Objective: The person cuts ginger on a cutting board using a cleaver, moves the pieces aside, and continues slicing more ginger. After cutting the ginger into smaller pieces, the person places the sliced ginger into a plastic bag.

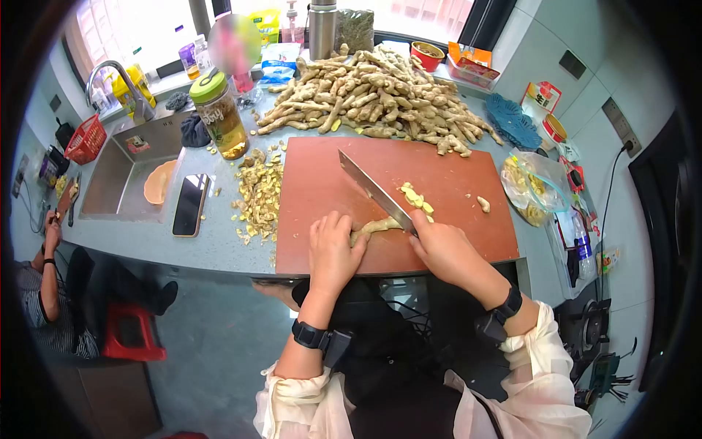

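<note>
On a reddish-brown cutting board (322, 172), my left hand (333, 249) holds down a piece of ginger root (382, 225) with its fingers closed around one end. My right hand (446, 249) grips the handle of a kitchen knife (371, 187), whose wide blade points up and to the left. The blade's lower part is at the right end of the ginger. Several yellow ginger slices (414, 196) lie just right of the blade, and a small ginger piece (483, 204) rests farther right. Behind the board rises a big heap of whole ginger (380, 91).
Ginger trimmings (257, 194) lie left of the board. Nearby are a phone (191, 205), a green-lidded jar (219, 117) and a sink (110, 179). Plastic bags (534, 186) sit at the right. At far left, another person (51, 285) sits beside a red stool (131, 333), hands at the counter.
</note>
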Demonstrator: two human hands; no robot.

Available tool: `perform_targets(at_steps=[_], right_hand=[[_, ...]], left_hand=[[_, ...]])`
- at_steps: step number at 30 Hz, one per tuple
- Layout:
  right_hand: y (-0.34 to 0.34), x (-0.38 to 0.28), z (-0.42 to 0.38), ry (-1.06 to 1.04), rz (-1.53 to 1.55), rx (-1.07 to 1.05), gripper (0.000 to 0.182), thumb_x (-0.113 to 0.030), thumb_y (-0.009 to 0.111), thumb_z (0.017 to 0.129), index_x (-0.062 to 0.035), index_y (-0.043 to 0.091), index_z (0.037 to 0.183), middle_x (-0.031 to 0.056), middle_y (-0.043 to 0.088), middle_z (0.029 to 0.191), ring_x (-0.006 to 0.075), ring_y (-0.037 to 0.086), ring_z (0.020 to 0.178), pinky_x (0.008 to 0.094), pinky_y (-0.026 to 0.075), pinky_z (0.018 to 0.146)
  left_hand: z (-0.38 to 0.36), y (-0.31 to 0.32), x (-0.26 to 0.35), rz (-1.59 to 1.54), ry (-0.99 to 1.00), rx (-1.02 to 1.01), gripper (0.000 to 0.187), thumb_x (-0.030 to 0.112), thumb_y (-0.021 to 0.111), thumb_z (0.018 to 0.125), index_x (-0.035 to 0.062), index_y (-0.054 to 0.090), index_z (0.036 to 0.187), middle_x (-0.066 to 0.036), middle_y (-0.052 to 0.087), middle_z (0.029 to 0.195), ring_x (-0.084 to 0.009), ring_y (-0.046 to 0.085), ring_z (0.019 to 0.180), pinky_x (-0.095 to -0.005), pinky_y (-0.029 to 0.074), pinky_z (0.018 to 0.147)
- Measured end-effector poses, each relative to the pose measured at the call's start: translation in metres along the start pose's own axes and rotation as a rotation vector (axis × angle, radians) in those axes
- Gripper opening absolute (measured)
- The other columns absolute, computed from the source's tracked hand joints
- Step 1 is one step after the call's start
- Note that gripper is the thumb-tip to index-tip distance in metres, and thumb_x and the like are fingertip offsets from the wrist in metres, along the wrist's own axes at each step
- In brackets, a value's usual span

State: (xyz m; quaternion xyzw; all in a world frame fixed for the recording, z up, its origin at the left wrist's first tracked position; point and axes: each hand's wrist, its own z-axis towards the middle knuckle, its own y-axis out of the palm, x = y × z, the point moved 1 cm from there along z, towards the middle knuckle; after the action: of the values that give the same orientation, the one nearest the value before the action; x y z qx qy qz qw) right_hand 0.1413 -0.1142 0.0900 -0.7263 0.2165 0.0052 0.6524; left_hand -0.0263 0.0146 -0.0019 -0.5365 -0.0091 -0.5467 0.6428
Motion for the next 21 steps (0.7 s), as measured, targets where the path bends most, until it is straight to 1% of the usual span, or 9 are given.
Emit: perform_targets(at_steps=[3,7,9,12,14,16,18,21], right_hand=[[0.001,0.006,0.0,-0.04,0.006,0.023,0.023,-0.02,0.056,0.102,-0.0028,0.046,0.114,0.0252,0.07,0.087,0.0481,0.068,0.086,0.0573,0.053,0.075],[-0.011,0.016,-0.022,-0.052,0.032,-0.011,0.025,-0.021,0.057,0.102,-0.0019,0.045,0.114,0.0254,0.07,0.089,0.0487,0.068,0.087,0.0573,0.053,0.076],[-0.014,0.019,-0.036,-0.048,0.032,-0.029,0.026,-0.021,0.057,0.102,-0.0015,0.044,0.114,0.0256,0.07,0.089,0.0488,0.068,0.088,0.0573,0.053,0.076],[-0.011,0.021,-0.048,-0.014,0.006,-0.039,0.026,-0.02,0.056,0.102,-0.0005,0.044,0.114,0.0258,0.07,0.088,0.0488,0.068,0.087,0.0571,0.054,0.076],[-0.008,0.012,-0.046,0.03,0.007,-0.071,0.026,-0.02,0.056,0.102,-0.0002,0.044,0.114,0.026,0.07,0.088,0.0489,0.068,0.087,0.0571,0.054,0.076],[-0.003,0.01,-0.036,0.028,0.014,-0.056,0.026,-0.019,0.056,0.102,-0.0004,0.044,0.114,0.0258,0.07,0.088,0.0487,0.068,0.087,0.057,0.054,0.076],[0.0,0.007,-0.024,0.027,0.025,-0.039,0.025,-0.019,0.056,0.102,-0.0005,0.044,0.115,0.0255,0.07,0.088,0.0485,0.068,0.087,0.0569,0.054,0.076],[0.005,0.01,-0.002,-0.006,0.052,-0.001,0.024,-0.019,0.056,0.101,-0.0012,0.046,0.113,0.0266,0.07,0.088,0.048,0.068,0.087,0.0574,0.054,0.076]], left_hand=[[-0.001,0.001,-0.001,0.011,-0.004,-0.004,0.023,0.022,0.079,0.082,0.0068,0.065,0.091,-0.011,0.059,0.095,-0.0318,0.059,0.1,-0.0448,0.043,0.097],[-0.001,0.004,-0.004,0.004,0.007,0.002,0.023,0.022,0.079,0.082,0.007,0.064,0.091,-0.01,0.059,0.095,-0.0317,0.059,0.1,-0.0445,0.042,0.096],[0.0,0.006,-0.005,-0.01,0.07,0.087,0.026,0.022,0.08,0.082,0.0053,0.06,0.086,-0.01,0.055,0.087,-0.0318,0.057,0.091,-0.0426,0.042,0.089],[0.0,0.004,-0.004,-0.025,0.073,0.072,0.027,0.022,0.08,0.082,0.0051,0.06,0.086,-0.01,0.055,0.087,-0.0319,0.057,0.09,-0.0431,0.042,0.089],[0.0,0.004,-0.004,-0.031,0.073,0.068,0.027,0.022,0.08,0.082,0.005,0.059,0.085,-0.01,0.055,0.087,-0.032,0.057,0.09,-0.0432,0.042,0.089],[0.0,0.003,-0.003,-0.034,0.071,0.061,0.027,0.022,0.08,0.081,0.0048,0.059,0.085,-0.01,0.055,0.087,-0.0321,0.057,0.09,-0.0434,0.042,0.089],[0.0,0.001,-0.002,0.022,0.034,-0.014,0.025,0.022,0.081,0.081,0.007,0.062,0.089,-0.01,0.058,0.094,-0.0313,0.059,0.099,-0.0439,0.042,0.094],[0.0,0.0,-0.001,0.021,0.019,-0.015,0.025,0.021,0.081,0.081,0.007,0.062,0.089,-0.01,0.058,0.093,-0.0315,0.058,0.098,-0.0439,0.042,0.094]])
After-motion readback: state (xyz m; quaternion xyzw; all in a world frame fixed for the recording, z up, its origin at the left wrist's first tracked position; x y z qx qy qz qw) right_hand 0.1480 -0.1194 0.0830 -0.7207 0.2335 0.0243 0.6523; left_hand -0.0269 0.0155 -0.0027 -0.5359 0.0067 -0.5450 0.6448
